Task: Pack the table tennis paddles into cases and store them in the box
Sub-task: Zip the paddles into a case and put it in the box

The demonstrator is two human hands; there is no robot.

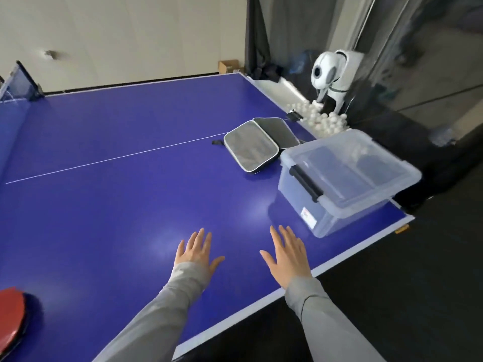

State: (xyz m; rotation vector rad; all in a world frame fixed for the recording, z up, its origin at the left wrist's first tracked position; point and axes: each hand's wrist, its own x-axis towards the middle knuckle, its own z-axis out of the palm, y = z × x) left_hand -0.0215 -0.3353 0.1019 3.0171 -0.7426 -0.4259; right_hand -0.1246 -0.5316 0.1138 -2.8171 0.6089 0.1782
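Observation:
A red paddle (11, 320) lies at the left edge of the blue table tennis table (117, 205), partly cut off by the frame. Two grey cases lie side by side near the far right: the nearer case (251, 150) and the case behind it (277, 130). A clear plastic box (347, 176) with its lid on and a black latch stands at the right table edge. My left hand (197, 253) and my right hand (287, 257) hover flat over the table near its front edge, fingers spread, holding nothing.
A white ball-feeding robot (330, 74) stands past the table's right side beside a tray of several white balls (324, 121). The net post (21, 83) is at the far left. A cardboard box (228, 66) sits by the back wall.

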